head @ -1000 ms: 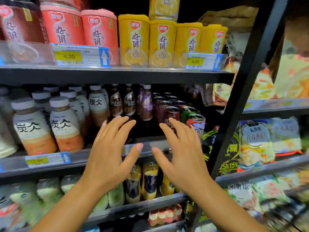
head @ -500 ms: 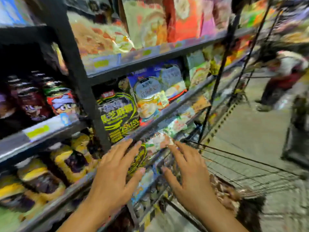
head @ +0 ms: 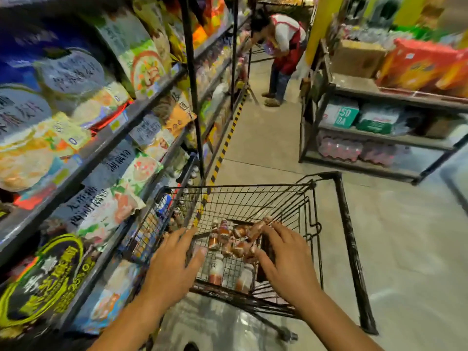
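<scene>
Both left hand (head: pixel 172 271) and right hand (head: pixel 287 266) stretch palm-down over cart (head: pixel 253 203).

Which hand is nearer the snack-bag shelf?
Left. The left hand is over the shelf-side edge of the cart; the right hand is farther from the shelf, toward the aisle.

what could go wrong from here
The bottles lie loose in a heap in the cart; a shove may knock them together. The cart sits close to the shelf beside it and might snag packets. A person bends in the aisle ahead; pushing on could bump them.
</scene>
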{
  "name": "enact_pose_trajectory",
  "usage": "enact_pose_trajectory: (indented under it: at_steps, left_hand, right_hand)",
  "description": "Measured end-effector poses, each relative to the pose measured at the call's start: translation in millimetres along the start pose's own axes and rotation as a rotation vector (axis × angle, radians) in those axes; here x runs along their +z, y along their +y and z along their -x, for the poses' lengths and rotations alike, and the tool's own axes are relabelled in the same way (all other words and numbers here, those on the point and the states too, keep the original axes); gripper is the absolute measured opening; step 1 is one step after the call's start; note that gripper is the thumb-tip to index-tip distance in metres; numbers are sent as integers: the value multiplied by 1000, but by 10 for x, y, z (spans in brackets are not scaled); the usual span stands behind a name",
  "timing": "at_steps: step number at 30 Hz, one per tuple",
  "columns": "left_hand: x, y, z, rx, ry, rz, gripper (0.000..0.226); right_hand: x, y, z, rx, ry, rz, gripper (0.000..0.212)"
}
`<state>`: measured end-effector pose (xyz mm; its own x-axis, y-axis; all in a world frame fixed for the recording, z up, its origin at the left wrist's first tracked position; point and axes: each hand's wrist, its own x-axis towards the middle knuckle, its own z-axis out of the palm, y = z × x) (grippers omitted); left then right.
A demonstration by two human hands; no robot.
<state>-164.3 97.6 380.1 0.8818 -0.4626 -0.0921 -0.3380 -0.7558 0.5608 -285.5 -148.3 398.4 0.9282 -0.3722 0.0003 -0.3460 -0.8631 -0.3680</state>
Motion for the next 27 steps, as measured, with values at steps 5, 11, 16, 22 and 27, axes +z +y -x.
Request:
enact_pose_trajectory:
  at_steps: [5,11,16,22,27]
  left_hand:
    - [486,-265,-651,-82,-185,28,68]
    - [989,-841,-1546,-201,-339,78,67]
    - [1466,-1374,-2209,-407,-429,107,62]
    - [2183,-1968,-2810,-541,-501,237,48]
    - [2810,-2316,-3123,-606,-532,279,46]
  right_hand:
    - [410,290,-419,146,-86,56,72]
    - [1224,435,-1134,344,-217,-73,57]
    - [2048,404,-1710,538,-283,-353,44]
    - [3013,461,-2278,686,-366,-498,19]
    - [3781,655,-2561,710,-433,-431,9]
